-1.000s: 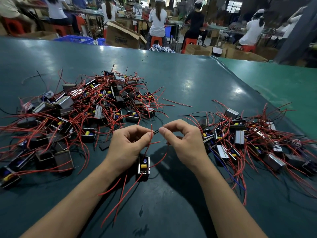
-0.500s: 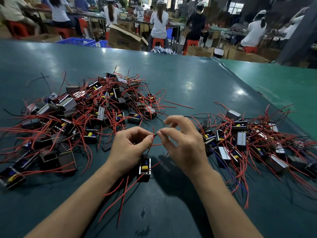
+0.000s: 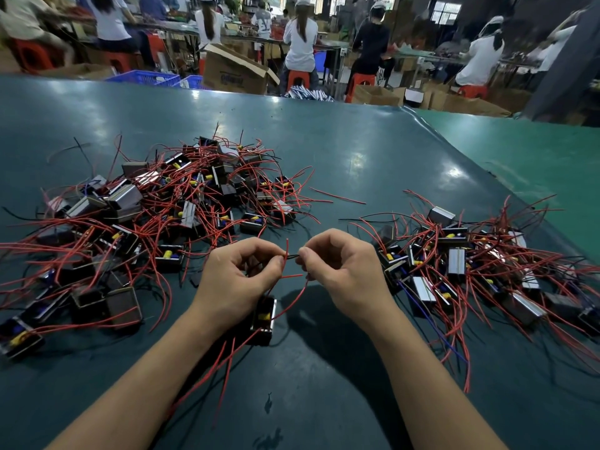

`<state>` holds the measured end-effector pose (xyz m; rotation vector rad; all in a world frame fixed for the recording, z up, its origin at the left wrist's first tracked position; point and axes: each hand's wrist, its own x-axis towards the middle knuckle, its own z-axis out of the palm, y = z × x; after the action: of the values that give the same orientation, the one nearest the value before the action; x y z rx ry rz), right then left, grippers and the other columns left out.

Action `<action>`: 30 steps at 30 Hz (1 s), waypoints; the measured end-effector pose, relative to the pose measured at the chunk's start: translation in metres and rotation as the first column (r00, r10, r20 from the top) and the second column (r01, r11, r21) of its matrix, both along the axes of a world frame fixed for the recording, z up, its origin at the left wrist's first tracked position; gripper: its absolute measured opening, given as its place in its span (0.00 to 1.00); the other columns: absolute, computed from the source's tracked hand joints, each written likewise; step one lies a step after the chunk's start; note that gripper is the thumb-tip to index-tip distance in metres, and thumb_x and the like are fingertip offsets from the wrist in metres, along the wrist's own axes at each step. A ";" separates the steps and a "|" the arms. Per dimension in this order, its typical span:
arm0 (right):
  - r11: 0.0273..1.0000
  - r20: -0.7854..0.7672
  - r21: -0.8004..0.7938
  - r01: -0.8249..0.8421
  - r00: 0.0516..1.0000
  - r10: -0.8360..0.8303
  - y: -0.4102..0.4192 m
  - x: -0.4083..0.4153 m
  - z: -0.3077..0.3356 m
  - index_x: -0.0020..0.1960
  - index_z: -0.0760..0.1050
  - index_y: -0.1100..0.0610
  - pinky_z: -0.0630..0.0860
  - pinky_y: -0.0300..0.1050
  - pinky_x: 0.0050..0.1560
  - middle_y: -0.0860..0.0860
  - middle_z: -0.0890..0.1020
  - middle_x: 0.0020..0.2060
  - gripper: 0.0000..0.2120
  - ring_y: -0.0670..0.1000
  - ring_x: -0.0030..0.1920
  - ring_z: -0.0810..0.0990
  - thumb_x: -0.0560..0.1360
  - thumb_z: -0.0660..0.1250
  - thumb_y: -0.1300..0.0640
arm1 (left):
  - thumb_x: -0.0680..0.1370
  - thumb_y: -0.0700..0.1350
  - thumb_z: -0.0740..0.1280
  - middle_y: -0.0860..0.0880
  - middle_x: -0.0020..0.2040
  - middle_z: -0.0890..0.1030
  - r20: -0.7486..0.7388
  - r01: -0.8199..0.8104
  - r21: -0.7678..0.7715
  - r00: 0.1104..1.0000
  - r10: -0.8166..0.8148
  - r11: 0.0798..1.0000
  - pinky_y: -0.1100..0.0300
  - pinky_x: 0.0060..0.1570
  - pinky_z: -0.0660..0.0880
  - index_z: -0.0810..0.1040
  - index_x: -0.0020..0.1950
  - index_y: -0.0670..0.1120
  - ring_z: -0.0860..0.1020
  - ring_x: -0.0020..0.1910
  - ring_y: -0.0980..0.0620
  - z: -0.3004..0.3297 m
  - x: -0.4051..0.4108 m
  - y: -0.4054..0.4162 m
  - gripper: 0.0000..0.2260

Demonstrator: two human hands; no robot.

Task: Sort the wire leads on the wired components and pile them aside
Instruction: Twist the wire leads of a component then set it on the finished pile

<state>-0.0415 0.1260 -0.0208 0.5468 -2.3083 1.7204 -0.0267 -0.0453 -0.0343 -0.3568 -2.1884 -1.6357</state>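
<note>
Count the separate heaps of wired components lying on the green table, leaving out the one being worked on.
2. A larger heap lies left of the hands; a smaller heap lies to their right. How many components each holds cannot be told; many are buried.

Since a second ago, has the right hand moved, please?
Yes, slightly: the right hand lifted its fingers, then curled back to pinch the lead, staying beside the component on the table.

Factory assembly floor, seated workers [image 3: 300,40] at long benches, cardboard boxes [image 3: 235,71], plastic stools [image 3: 297,80]
</note>
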 end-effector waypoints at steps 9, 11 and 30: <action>0.901 0.332 -0.433 0.008 0.931 0.152 -0.002 0.002 0.005 0.44 0.78 0.62 0.78 0.39 0.33 0.56 0.84 0.32 0.03 0.51 0.31 0.81 0.74 0.70 0.68 | 0.73 0.40 0.71 0.62 0.36 0.79 -0.223 -0.095 -0.160 0.973 0.057 0.983 0.70 0.39 0.70 0.83 0.43 0.48 0.76 0.34 0.60 -0.001 0.001 -0.001 0.04; 0.846 0.419 -0.533 0.031 0.878 0.232 -0.001 0.001 0.006 0.48 0.77 0.62 0.78 0.38 0.32 0.57 0.84 0.33 0.05 0.51 0.30 0.81 0.74 0.69 0.69 | 0.73 0.39 0.71 0.62 0.37 0.79 -0.277 -0.093 -0.192 0.960 0.037 0.977 0.70 0.40 0.69 0.84 0.44 0.45 0.76 0.36 0.61 0.000 0.002 -0.001 0.03; 0.994 -0.170 0.107 0.033 0.985 -0.014 0.004 -0.001 -0.006 0.55 0.82 0.62 0.79 0.34 0.46 0.48 0.85 0.41 0.12 0.43 0.40 0.84 0.73 0.70 0.71 | 0.73 0.40 0.71 0.55 0.38 0.82 -0.300 -0.138 -0.184 0.951 0.078 0.973 0.60 0.38 0.75 0.85 0.45 0.44 0.79 0.36 0.57 -0.002 0.001 -0.002 0.03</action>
<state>-0.0429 0.1297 -0.0264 0.6562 -2.2881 1.4813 -0.0260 -0.0472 -0.0360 -0.4920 -2.1099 -1.2179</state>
